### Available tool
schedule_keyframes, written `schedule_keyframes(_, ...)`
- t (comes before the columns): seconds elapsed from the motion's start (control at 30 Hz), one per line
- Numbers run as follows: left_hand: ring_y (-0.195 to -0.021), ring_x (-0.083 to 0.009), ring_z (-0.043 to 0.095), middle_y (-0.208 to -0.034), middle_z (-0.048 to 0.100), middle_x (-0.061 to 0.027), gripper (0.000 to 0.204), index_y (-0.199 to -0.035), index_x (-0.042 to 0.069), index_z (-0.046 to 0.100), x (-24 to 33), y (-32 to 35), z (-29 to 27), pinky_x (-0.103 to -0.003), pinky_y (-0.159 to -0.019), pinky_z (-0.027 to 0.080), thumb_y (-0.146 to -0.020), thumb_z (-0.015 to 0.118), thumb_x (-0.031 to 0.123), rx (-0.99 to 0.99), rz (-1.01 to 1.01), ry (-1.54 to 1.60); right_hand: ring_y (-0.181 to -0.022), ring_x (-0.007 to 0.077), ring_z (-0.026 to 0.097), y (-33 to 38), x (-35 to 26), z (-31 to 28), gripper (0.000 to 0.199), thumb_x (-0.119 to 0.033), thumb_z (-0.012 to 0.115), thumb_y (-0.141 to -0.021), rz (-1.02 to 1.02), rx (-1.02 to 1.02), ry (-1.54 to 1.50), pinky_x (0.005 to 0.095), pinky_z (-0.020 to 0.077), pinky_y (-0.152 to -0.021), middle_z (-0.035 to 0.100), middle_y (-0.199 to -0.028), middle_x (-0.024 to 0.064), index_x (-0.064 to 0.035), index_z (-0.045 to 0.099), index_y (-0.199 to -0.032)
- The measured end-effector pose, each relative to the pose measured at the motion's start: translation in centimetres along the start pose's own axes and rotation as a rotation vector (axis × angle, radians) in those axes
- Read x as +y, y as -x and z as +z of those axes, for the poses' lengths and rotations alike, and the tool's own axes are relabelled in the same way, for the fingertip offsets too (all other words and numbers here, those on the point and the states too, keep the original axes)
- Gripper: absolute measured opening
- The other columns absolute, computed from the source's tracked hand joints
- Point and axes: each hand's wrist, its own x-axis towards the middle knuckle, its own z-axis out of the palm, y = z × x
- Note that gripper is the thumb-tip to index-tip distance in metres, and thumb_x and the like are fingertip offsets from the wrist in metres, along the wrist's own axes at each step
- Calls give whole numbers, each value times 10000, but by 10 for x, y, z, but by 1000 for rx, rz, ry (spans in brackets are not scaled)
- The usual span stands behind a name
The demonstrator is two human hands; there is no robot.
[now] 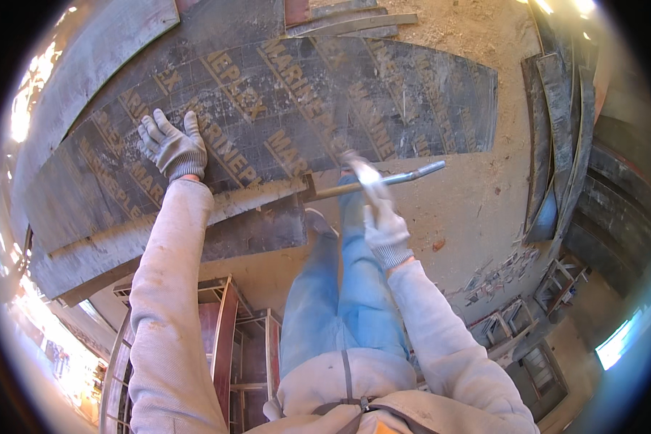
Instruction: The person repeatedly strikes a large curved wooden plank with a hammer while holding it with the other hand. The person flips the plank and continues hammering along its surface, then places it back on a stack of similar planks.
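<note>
My left hand (172,146), in a pale grey knit glove, lies flat on a dark film-faced plywood panel (296,94) with its fingers spread. The panel carries yellowish printed lettering, and its far edge is curved. My right hand (387,235), gloved alike, is closed around the handle of what looks like a hammer (369,181), smeared by motion. The hammer's head end is over the panel's near edge, by my leg; contact there cannot be made out. Behind the hammer, a metal pipe (419,172) juts out to the right from beside a pale wooden batten (253,202) under the panel.
More dark panels (123,43) are stacked at the far left. Curved board strips (557,130) lean in a pile at the right, and others (362,22) lie at the back. Broken debris (495,278) litters the floor on the right. Reddish framed panels (224,333) stand near my left side.
</note>
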Motion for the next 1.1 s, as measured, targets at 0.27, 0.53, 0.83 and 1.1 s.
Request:
schedule_keyframes(0.27,-1553,-435,272,-1645,342,-265,810,-1570,33,378,0,-2,2,-594,-1260,203,-1025,522,615,28,6,7,-702,440,705,-8,-2,2,247,-258,716,-986,243,-234,-79,511,570,-644,693,-755,213,-54,653,-1110)
schedule_keyframes(0.53,-1524,-450,309,-1607,387,-256,822,-1549,54,393,-3,-2,3,-603,-1253,202,-998,547,644,95,48,78,-777,164,668,-12,-19,-14,115,-83,742,-983,356,1,-301,348,556,-711,720,-894,70,6,673,-999)
schedule_keyframes(0.83,-1547,-447,271,-1633,345,-264,836,-1582,55,346,-4,-2,7,-610,-1262,181,-1014,518,644,38,42,71,-665,381,707,-70,-31,-57,534,-500,572,-1073,260,-167,-36,472,520,-564,670,-739,237,34,576,-1083)
schedule_keyframes(1.1,-1541,-455,282,-1615,375,-263,844,-1564,38,367,-3,-6,-1,-619,-1257,196,-1004,538,645,-33,5,-34,-874,421,721,-134,-42,-76,611,-608,453,-1082,375,-589,115,544,550,-778,696,-857,257,-21,621,-1088)
